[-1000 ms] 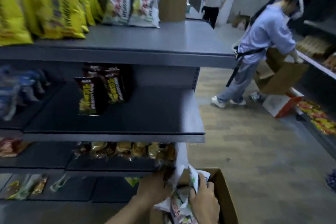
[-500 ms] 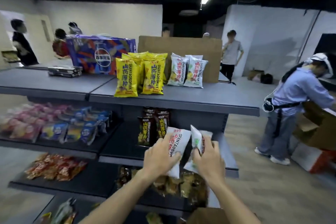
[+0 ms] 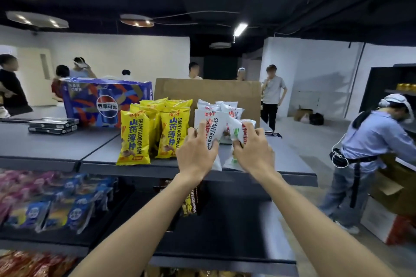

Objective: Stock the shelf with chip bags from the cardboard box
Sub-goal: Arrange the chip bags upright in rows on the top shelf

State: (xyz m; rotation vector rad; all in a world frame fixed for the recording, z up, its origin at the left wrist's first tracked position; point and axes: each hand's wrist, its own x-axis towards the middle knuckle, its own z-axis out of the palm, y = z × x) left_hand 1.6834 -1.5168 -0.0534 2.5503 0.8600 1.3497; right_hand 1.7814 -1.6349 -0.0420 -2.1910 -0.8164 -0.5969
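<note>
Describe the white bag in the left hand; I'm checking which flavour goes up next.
The white bag is a glossy plastic-looking pouch, upright, with black vertical lettering "SHANYAOBOPIAN" and red characters. The left hand grips its lower part over the top shelf, in front of more white bags. The flavour is not legible.

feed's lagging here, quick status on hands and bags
Left hand grips one white chip bag. Right hand grips another. Both over grey top shelf. Nothing blocking.
</note>
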